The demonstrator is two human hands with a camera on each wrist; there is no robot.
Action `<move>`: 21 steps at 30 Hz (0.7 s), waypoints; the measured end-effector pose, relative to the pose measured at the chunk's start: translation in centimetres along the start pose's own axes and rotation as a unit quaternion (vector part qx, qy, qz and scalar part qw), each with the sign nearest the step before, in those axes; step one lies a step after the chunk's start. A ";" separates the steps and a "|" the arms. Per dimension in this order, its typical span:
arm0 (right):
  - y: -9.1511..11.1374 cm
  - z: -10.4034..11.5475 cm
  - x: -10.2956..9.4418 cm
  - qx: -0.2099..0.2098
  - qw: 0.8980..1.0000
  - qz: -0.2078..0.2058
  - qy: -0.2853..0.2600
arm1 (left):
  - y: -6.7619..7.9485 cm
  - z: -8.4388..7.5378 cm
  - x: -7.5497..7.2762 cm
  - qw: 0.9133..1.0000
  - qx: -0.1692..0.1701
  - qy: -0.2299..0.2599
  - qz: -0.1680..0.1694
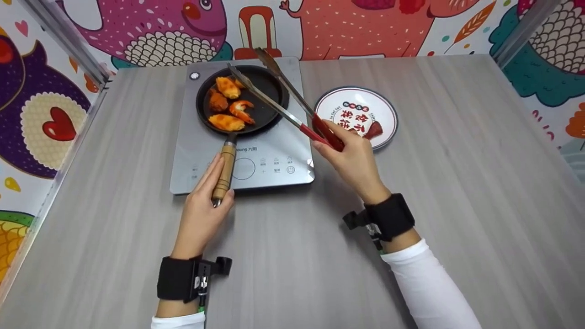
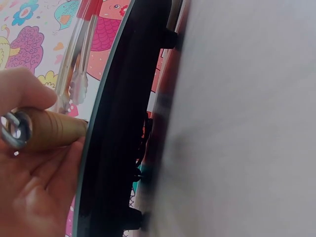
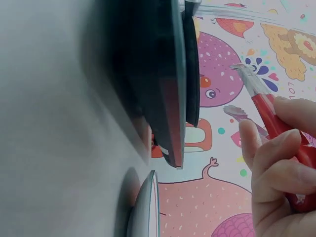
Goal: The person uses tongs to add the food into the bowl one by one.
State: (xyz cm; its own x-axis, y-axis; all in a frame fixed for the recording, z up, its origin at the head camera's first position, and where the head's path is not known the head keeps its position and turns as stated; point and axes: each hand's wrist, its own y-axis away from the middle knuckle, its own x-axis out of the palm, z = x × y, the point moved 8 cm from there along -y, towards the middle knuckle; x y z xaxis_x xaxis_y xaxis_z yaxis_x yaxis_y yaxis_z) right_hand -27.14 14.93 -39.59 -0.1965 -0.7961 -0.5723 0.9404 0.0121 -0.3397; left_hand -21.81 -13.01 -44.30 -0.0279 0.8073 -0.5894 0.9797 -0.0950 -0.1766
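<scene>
My left hand [image 1: 201, 212] grips the wooden handle [image 1: 224, 171] of a black frying pan [image 1: 263, 118], thumb on one side and fingers along the other. Inside the pan lie several orange-brown food pieces, among them a shrimp [image 1: 241, 111] and what look like chicken wings [image 1: 227, 122]. My right hand [image 1: 358, 160] holds red-handled metal tongs [image 1: 327, 130]; their arms stand spread above the pan with nothing between the tips. The right wrist view also shows the tongs [image 3: 271, 116] apart. Below the right hand, a white plate [image 1: 389, 106] bears a dark red piece [image 1: 374, 130], partly hidden by the hand.
The pan rests on a silver induction cooker [image 1: 269, 183], whose panel faces me. Right of the cooker stands the plate, on a grey wood-grain table [image 1: 457, 183]. Cartoon-printed walls [image 1: 365, 32] close off the back and sides.
</scene>
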 end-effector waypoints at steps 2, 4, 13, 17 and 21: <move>0.6 -0.3 -0.3 0.003 1.000 0.002 -0.016 | 0.0 0.0 0.1 1.000 0.001 -0.002 0.002; 1.2 -0.6 -0.7 0.007 0.999 0.004 -0.032 | 0.0 0.1 0.2 1.000 0.001 -0.002 0.002; 3.2 -1.6 -2.4 0.026 0.998 0.009 -0.049 | 0.0 0.1 -0.1 1.000 0.004 -0.008 0.002; 4.5 -2.6 -3.1 0.043 0.998 0.007 -0.036 | 0.0 0.0 0.0 1.000 0.008 -0.013 -0.001; 5.6 -3.6 -3.7 0.062 0.998 0.008 -0.024 | -0.1 -0.1 0.3 1.000 0.013 -0.011 -0.001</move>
State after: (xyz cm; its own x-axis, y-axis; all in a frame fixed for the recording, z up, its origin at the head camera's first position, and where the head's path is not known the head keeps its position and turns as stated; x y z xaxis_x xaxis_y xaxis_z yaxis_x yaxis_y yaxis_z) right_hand -22.19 20.19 -42.05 -0.1714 -0.8241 -0.5399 0.9710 -0.0486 -0.2342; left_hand -21.89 -12.74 -44.36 -0.0336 0.7949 -0.6059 0.9740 -0.1099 -0.1982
